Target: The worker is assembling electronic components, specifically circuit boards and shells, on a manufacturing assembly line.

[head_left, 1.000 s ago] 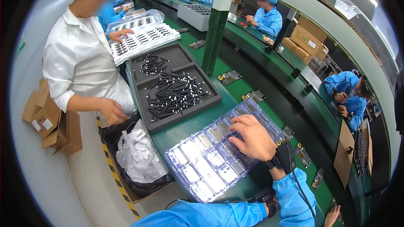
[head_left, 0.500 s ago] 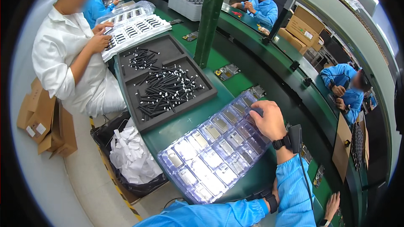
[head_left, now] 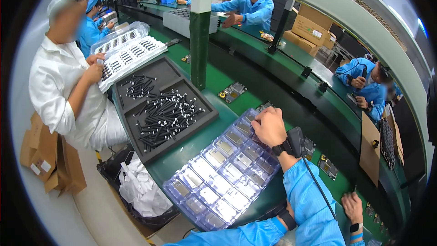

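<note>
A clear plastic blister tray [head_left: 169, 183] lies tilted across the green bench, its pockets holding flat silver rectangular parts [head_left: 224, 146]. My right hand [head_left: 269, 127] reaches over the tray's far right corner. Its fingers are bent down and closed at the corner pockets; whatever is between them is hidden. My left forearm [head_left: 236, 236] crosses low in front of the tray, and the wristband shows beside my right sleeve. Behind that sleeve my left hand [head_left: 289, 207] is almost wholly hidden, so its fingers do not show.
Left of the tray, a black foam box [head_left: 150, 156] holds many black rods with white ends. Circuit boards [head_left: 233, 92] lie on the green conveyor beyond. A green-and-white post [head_left: 199, 50] stands behind. A bin of white scraps [head_left: 144, 190] sits below. Another person's hand [head_left: 353, 207] is at lower right.
The whole view has shifted. My right hand stays at the tray's far right corner, its fingers drawn in more. A co-worker across the line now stretches an arm leftward. The other person's hand has risen.
</note>
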{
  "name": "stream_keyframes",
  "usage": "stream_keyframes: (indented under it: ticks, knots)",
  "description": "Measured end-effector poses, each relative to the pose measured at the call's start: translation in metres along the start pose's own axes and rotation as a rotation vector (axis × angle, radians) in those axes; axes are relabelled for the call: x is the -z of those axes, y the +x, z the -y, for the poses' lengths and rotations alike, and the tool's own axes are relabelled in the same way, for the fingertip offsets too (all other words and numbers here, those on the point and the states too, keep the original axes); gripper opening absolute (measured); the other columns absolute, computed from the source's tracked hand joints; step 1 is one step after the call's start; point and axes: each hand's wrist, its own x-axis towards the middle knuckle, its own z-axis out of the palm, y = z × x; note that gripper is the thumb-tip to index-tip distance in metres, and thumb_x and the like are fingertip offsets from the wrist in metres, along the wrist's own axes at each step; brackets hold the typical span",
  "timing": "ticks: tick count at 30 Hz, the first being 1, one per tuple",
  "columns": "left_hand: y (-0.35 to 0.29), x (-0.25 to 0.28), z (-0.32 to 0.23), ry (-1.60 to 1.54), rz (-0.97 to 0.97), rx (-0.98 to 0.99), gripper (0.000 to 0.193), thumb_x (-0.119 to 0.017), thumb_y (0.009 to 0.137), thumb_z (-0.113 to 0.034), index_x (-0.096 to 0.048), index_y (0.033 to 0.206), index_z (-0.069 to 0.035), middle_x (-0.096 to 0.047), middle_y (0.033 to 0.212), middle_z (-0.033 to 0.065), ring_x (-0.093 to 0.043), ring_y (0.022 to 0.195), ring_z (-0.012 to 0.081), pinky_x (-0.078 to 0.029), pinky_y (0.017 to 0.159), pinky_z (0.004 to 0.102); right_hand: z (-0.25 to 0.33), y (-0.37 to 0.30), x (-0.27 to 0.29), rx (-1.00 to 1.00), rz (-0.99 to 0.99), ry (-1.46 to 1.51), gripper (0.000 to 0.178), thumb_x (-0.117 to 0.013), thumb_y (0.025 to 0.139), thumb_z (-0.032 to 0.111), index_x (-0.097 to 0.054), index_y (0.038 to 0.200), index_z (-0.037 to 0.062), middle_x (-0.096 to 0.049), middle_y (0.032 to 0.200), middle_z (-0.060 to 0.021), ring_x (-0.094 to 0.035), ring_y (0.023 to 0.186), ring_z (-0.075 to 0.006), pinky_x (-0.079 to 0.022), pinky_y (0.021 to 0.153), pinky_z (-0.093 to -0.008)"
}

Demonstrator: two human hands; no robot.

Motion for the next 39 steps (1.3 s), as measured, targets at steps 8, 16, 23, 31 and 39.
stream_keyframes:
  ticks: [8,16,23,31,39]
  knots:
    - [0.005,0.012,-0.008,-0.05,-0.037,0.074,0.057,-0.057,0.102,-0.014,-0.034,0.153,0.0,-0.052,0.145,0.0203,-0.053,0.133,0.029,-0.042,0.113,0.041,0.012,0.003,-0.002,-0.239,0.143,0.051,0.02,-0.079,0.075,0.022,-0.079,0.089,0.0077,-0.074,0.102,-0.0151,-0.062,0.108,-0.0377,-0.053,0.092,-0.0459]
    - [0.015,0.032,-0.025,-0.484,-0.171,0.361,0.056,-0.057,0.103,-0.014,-0.035,0.152,0.0,-0.053,0.145,0.0192,-0.053,0.134,0.0274,-0.041,0.114,0.0406,0.004,0.003,-0.004,-0.259,0.096,0.118,0.022,-0.083,0.073,0.018,-0.078,0.092,0.0085,-0.078,0.091,-0.0096,-0.07,0.098,-0.032,-0.056,0.086,-0.0454]
    - [0.026,0.035,-0.029,-0.747,-0.294,0.512,0.055,-0.057,0.103,-0.014,-0.037,0.151,0.0,-0.053,0.145,0.0183,-0.052,0.135,0.0262,-0.041,0.115,0.0403,-0.031,-0.01,0.028,-0.297,-0.158,0.722,0.021,-0.08,0.083,0.007,-0.072,0.102,0.0016,-0.074,0.089,-0.0065,-0.071,0.083,-0.0156,-0.057,0.077,-0.031]
    - [0.023,0.012,-0.067,0.047,-0.029,-0.034,0.049,-0.051,0.108,-0.016,-0.033,0.15,0.003,-0.061,0.121,0.0138,-0.063,0.101,0.0191,-0.059,0.084,0.0335,-0.082,-0.196,0.161,-0.493,-0.226,1.024,0.015,-0.068,0.095,-0.002,-0.068,0.109,-0.0046,-0.071,0.093,-0.008,-0.07,0.079,-0.0154,-0.059,0.074,-0.0298]
    - [0.003,-0.002,-0.084,0.353,0.356,0.044,0.027,-0.061,0.104,-0.011,-0.061,0.126,0.004,-0.071,0.103,0.0101,-0.073,0.088,0.015,-0.06,0.077,0.0282,-0.076,-0.343,0.181,-0.587,-0.33,0.824,0.019,-0.074,0.089,-0.006,-0.074,0.108,-0.0042,-0.066,0.109,-0.0082,-0.069,0.093,-0.0153,-0.059,0.08,-0.0273]
